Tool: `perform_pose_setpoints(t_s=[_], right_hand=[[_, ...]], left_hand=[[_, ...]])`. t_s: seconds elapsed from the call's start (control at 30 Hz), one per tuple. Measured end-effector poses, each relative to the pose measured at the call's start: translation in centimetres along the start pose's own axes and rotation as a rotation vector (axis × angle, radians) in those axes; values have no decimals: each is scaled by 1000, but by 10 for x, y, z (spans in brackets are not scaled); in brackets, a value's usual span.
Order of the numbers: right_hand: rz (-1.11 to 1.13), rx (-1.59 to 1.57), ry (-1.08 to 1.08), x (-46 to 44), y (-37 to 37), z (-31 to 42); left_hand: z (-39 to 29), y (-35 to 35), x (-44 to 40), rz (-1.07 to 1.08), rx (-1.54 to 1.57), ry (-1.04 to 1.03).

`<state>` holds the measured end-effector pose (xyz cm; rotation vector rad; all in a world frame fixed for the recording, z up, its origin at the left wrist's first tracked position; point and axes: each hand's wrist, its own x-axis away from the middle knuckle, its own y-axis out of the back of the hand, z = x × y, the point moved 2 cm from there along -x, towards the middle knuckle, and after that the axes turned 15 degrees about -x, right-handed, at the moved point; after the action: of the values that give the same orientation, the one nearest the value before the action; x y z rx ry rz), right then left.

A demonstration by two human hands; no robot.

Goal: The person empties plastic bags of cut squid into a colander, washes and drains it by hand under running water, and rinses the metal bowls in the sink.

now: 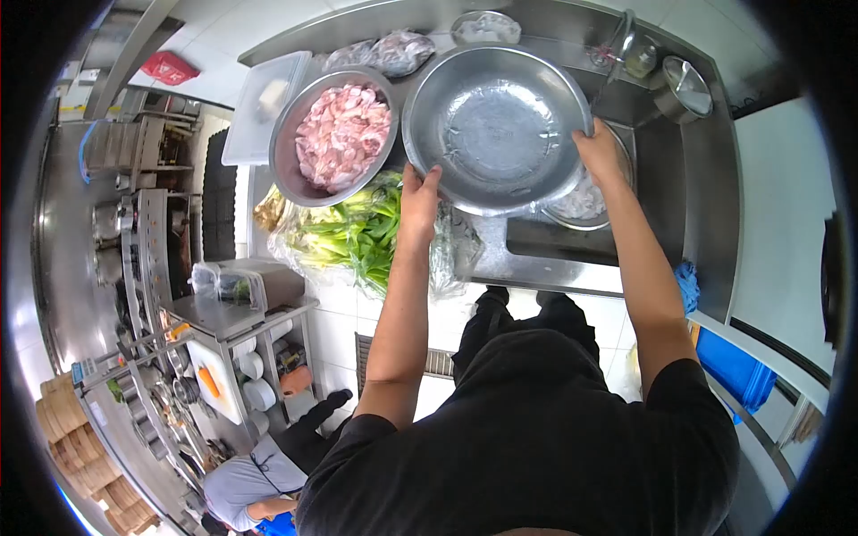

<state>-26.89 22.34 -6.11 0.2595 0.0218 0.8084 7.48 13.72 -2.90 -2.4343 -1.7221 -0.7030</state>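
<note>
A large metal basin [505, 129] is held level between my two hands over the left part of the sink area; only a wet sheen shows inside it. My left hand [420, 192] grips the basin's rim at its lower left, fingers hidden beneath. On the right side, my right hand [599, 152] has its thumb over the rim. Just left of the basin stands a metal bowl [284, 170] filled with raw pieces of meat [344, 134]. Below my right hand, partly covered by the basin, is another bowl of pale pieces [581, 198].
Leafy greens [357, 228] in plastic lie at the counter's front left. A faucet [623, 40] and a metal pot [681, 94] stand at the back right. Bagged food [393, 54] sits behind the bowls. Another person [246, 487] is at lower left, near a shelf cart [223, 335].
</note>
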Motion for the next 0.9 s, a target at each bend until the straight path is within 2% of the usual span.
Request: perform_pose_setpoints(t_s=[0.07,0.23,0.27,0.3,0.4,0.43,0.5,0.57,0.6,0.63,0.67,0.7,0.73,0.8,0.83,0.87,0.9], right_hand=[[28,-25,-95,-9,-18,0],[89,-41,-211,-29,-38,-17],[83,-79,-217,-35,-38,-22],[73,-117,-225,-38,-34,-28],[261,-573,-528,-24,3,2],[221,-505,-506,-33,18,-13],[169,-370,-477,-67,35,-55],[195,-404,-421,-102,37,-78],[235,-423,-399,-121,37,-76],[272,-444,-371,-137,37,-74],[390,-442,-350,-142,36,-73],[502,-435,-320,-141,38,-68],[612,-418,-282,-143,45,-67],[789,-146,-249,-146,55,-108],[704,-20,-159,-147,56,-165],[620,107,-75,-147,63,-214],[488,512,-147,-126,85,-192]], left_hand=[[4,5,-2,-36,-10,40],[37,-5,-22,-200,-158,-249],[40,-5,-20,-227,-139,-228],[27,-9,-4,-249,-124,-206],[6,-28,59,-426,-207,-317],[8,-41,80,-481,-291,-363],[25,-84,107,-234,-331,-528],[19,-152,106,75,-397,-561],[33,-190,90,176,-301,-474],[51,-226,68,318,-149,-165],[57,-256,40,382,-189,-129],[53,-283,13,350,-332,-105],[73,-309,-26,360,-339,-78],[136,-344,-99,79,-678,-91],[159,-365,-128,-71,-827,-99],[179,-381,-146,-104,-765,42],[202,-390,-158,-136,-702,193]])
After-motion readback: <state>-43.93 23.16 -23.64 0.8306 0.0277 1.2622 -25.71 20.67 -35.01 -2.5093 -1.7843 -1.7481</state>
